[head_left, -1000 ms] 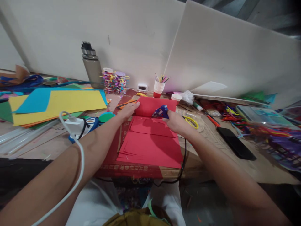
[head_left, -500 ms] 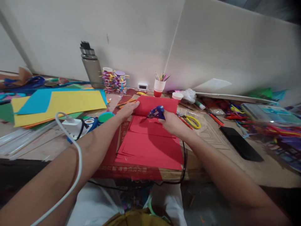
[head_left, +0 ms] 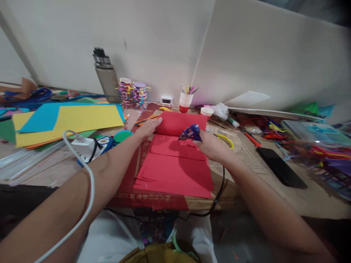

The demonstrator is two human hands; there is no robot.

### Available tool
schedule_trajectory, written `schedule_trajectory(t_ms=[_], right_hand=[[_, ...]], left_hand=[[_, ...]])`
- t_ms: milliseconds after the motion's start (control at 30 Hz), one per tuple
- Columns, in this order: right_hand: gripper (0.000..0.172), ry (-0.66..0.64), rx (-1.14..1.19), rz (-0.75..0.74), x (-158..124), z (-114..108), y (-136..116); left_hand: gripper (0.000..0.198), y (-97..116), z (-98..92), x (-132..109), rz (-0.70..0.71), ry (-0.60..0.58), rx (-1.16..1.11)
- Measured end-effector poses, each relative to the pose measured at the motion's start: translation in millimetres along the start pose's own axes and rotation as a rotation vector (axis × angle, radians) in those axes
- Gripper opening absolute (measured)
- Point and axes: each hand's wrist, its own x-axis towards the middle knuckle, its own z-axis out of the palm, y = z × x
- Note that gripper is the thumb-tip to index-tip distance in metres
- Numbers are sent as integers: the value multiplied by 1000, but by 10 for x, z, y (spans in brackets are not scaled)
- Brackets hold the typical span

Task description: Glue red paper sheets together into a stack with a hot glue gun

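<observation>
Glue gun (head_left: pixel 189 133) rightward, Chinese-lettered cardboard (head_left: pixel 153 199) below

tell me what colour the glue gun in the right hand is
Dark blue; the glue gun shows best in the head view.

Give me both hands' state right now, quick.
Left hand: at the left edge of the upper red sheet; partly hidden, can't tell open or closed.
Right hand: closed, holding the blue glue gun.

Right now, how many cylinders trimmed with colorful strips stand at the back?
2: the first cylinder just right of the grey bottle, the second cylinder between it and the small white device. Clutter could hide more.
</observation>
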Motion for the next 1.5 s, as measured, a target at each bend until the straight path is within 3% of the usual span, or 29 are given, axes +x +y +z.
schedule_trajectory(t_ms=[133,400,733,1067,1300,1500], right_hand=[[26,-30,-35,11,-34,-76,-7],[24,-15,-15,-58,72,-18,-138],[30,50,-77,89,-189,-232,133],[30,-20,-87,-3,66,-52,-125],[27,48,-119,66,-114,-167,179],[25,40,-230,165,-196,-248,282]], left_hand=[[34,16,10,-4,1,-12,-11],[33,107,64,-65,-12,29,54],[35,35,31,-18,-14,-16,-25],[33,134,73,-63,2,69,106],[40,54,23,-30,18,-24,18],[36,98,73,-65,-32,13,45]])
